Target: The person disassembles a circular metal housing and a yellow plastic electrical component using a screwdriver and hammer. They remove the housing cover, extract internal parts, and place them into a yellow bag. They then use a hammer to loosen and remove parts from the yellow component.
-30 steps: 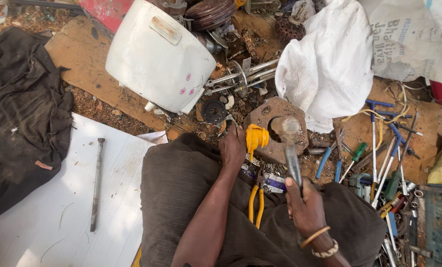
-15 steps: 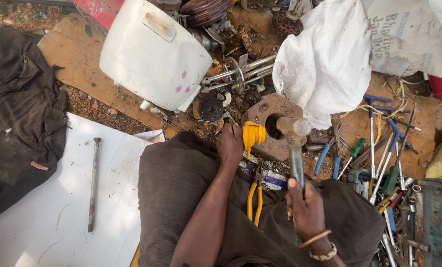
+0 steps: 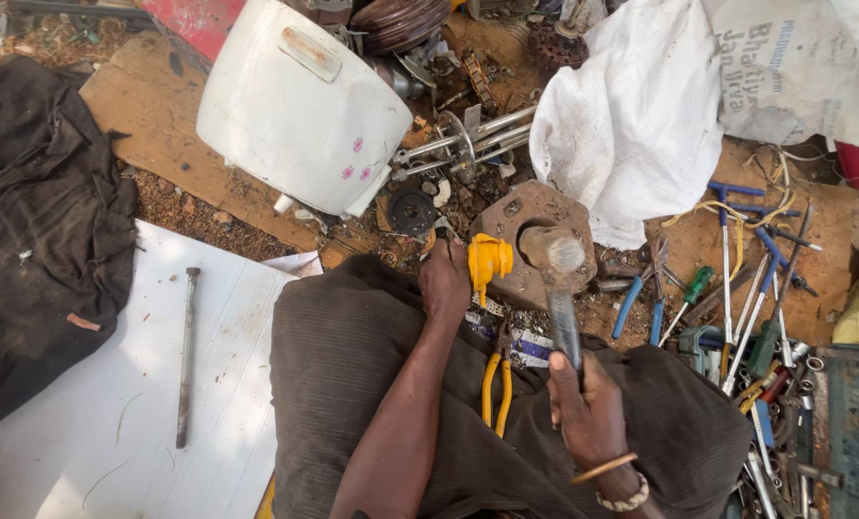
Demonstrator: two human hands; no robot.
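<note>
Since the earlier frame, hammer has dropped lower, its head now over the holed metal block. Right hand is clenched round its handle. Left hand pinches the yellow plastic part against the block's edge. Yellow-handled pliers lie on the lap; screwdrivers lie well right.

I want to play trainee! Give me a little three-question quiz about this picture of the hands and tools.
1. True or false: the right hand grips a hammer.
2. What colour is the part that the left hand holds on the block? A) green B) yellow C) red
3. Fill in: on the white board lies a long metal ____.

Key: 1 true; 2 B; 3 rod.
</note>
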